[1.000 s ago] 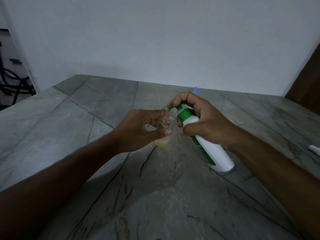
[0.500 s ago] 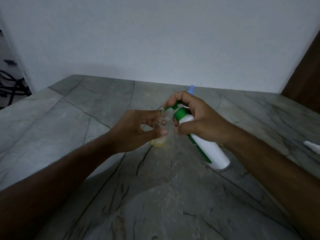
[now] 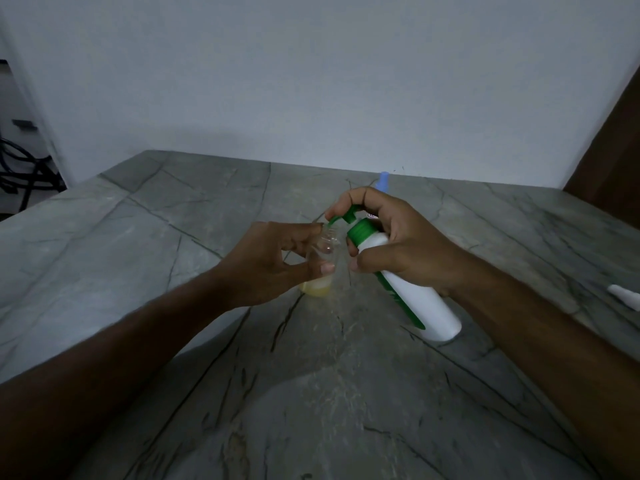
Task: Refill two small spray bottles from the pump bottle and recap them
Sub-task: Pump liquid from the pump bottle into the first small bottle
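- Pump bottle (image 3: 412,289), white with a green collar and green pump head, leans toward the left, its base resting on the grey stone table (image 3: 173,237).
- Right hand (image 3: 398,244) grips the pump bottle round its upper body, fingers curled, with the index finger bent over the top of the pump head.
- The green spout reaches to the open mouth of the small spray bottle (image 3: 323,261), a clear uncapped bottle standing just left of the pump bottle.
- Left hand (image 3: 273,265) pinches this small bottle between thumb and fingers at its upper part.
- A shallow layer of yellowish liquid sits in the bottom of the small bottle.
- Behind the right hand a blue cap (image 3: 383,180) rises into view; what it sits on is hidden.
- A white object (image 3: 625,296) lies at the table's right edge, well apart from both hands and cut off by the frame.
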